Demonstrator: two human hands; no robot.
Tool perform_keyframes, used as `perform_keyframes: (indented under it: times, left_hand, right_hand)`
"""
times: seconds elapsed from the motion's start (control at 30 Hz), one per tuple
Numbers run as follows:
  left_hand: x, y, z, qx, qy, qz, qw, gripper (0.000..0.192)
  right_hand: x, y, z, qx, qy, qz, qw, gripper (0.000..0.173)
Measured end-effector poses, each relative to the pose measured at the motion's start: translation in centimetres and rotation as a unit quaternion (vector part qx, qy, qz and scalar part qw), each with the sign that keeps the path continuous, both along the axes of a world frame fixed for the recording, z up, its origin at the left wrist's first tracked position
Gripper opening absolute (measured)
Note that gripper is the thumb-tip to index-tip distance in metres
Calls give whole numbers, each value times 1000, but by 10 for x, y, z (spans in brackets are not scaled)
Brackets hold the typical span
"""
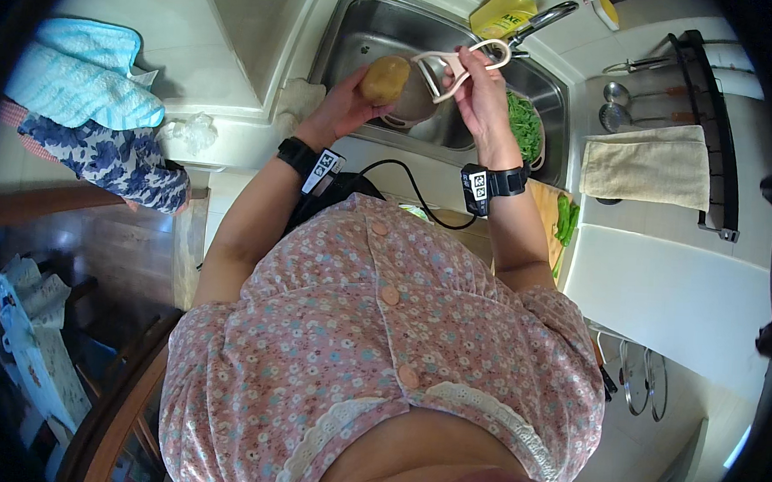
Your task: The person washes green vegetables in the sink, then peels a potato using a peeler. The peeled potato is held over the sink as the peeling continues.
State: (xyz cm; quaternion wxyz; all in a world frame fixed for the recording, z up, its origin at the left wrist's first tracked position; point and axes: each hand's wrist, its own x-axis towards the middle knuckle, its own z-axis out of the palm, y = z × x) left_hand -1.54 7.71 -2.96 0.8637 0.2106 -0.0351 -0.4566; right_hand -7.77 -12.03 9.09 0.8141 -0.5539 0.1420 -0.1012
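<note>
Over the steel sink (pixel 371 27), my left hand (pixel 347 108) grips a yellowish-brown potato (pixel 384 80). A pale pink Y-shaped peeler (pixel 458 68) with a metal blade is held in my right hand (pixel 482 95). The blade faces the potato, with a small gap between them. Below the potato, partly hidden by it and my left hand, a round bowl or colander (pixel 416 105) sits in the sink. Right of my right wrist, chopped green vegetables (pixel 523 127) fill another container in the smaller basin.
A chrome faucet (pixel 548 20) and a yellow dish soap bottle (pixel 502 15) stand behind the sink. Green peppers (pixel 565 221) lie on a wooden cutting board (pixel 542 203) at right. A beige cloth (pixel 645 164) and ladles hang on the wall rack (pixel 712 140). Towels (pixel 93 75) hang at left.
</note>
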Motion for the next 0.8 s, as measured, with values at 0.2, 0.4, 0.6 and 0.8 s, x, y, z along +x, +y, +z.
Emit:
perform_keyframes:
  times: [0.2, 0.4, 0.6, 0.8]
  left_hand:
    - [-20, -1, 35, 10, 34, 53, 998, 55]
    - [-33, 0, 30, 24, 107, 112, 988, 61]
    - [-32, 0, 17, 82, 122, 132, 980, 63]
    - [-26, -2, 12, 102, 123, 191, 968, 54]
  right_hand:
    - [7, 17, -6, -78, -49, 83, 992, 20]
    - [27, 27, -30, -12, -41, 129, 991, 14]
    - [43, 34, -48, -112, -90, 183, 973, 14]
    - [54, 41, -68, -126, -111, 238, 957, 20]
